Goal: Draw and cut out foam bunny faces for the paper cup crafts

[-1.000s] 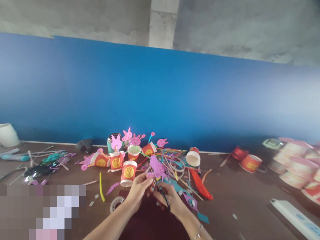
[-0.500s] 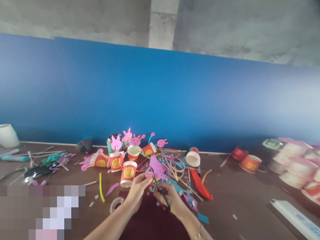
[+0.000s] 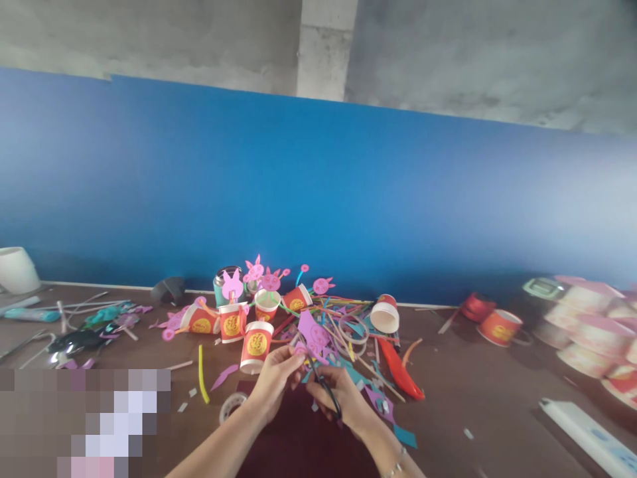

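Observation:
My left hand point(image 3: 275, 377) pinches a small pink paper cutout point(image 3: 300, 348) between thumb and fingers. Dark-handled scissors point(image 3: 328, 392) are in my right hand point(image 3: 343, 395), with the fingers wrapped round the handles. Their blades point up and left, right beside the pink piece. Just beyond my hands lies a purple paper sheet point(image 3: 307, 324) with pink shapes on it. A red paper cup point(image 3: 256, 348) with a yellow emblem stands near my left fingers. Behind it are other red cups point(image 3: 232, 323) with pink pig-like cutouts point(image 3: 232, 285) on them.
A tape roll point(image 3: 233, 406) and a yellow strip point(image 3: 201, 375) lie left of my hands. To the right are a red balloon-like piece point(image 3: 402, 372), a tipped cup point(image 3: 385, 313), a white power strip point(image 3: 587, 438) and stacked pink-and-white cups point(image 3: 592, 325). A blue partition point(image 3: 318, 186) rises behind the table.
The scissors' handles have moved slightly down and to the right in my right hand. My left hand keeps its pinch on the pink piece, almost unmoved.

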A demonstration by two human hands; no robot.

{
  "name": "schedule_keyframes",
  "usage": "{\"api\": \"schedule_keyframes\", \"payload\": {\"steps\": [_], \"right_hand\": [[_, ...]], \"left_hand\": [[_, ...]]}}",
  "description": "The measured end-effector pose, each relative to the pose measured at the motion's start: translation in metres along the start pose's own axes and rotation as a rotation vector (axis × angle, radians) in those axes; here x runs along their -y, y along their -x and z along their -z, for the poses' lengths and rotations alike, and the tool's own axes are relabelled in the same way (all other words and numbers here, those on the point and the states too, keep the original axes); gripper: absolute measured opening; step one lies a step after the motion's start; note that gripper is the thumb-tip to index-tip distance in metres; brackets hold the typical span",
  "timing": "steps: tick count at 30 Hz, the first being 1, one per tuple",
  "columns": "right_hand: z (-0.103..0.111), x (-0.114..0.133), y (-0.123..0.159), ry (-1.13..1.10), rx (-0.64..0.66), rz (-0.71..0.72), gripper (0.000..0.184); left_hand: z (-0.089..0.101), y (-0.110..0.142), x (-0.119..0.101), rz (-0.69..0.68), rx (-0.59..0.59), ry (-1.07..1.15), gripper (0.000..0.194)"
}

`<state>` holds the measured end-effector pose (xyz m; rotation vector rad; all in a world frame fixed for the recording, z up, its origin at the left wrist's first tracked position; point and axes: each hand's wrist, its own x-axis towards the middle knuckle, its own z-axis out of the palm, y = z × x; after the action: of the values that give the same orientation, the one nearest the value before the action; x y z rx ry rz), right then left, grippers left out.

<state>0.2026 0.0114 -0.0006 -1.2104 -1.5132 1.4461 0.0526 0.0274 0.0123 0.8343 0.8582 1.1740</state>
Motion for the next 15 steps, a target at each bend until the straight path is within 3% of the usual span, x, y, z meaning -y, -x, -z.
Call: {"api": "schedule_keyframes", "payload": {"steps": [15], "right_hand": [[0.0027, 0.0014, 0.0021, -0.034, 0.045, -0.005, 0.041]], "left_hand": [[0.0001, 0.0002, 0.0019, 0.016, 0.021, 0.027, 0.038]]}}
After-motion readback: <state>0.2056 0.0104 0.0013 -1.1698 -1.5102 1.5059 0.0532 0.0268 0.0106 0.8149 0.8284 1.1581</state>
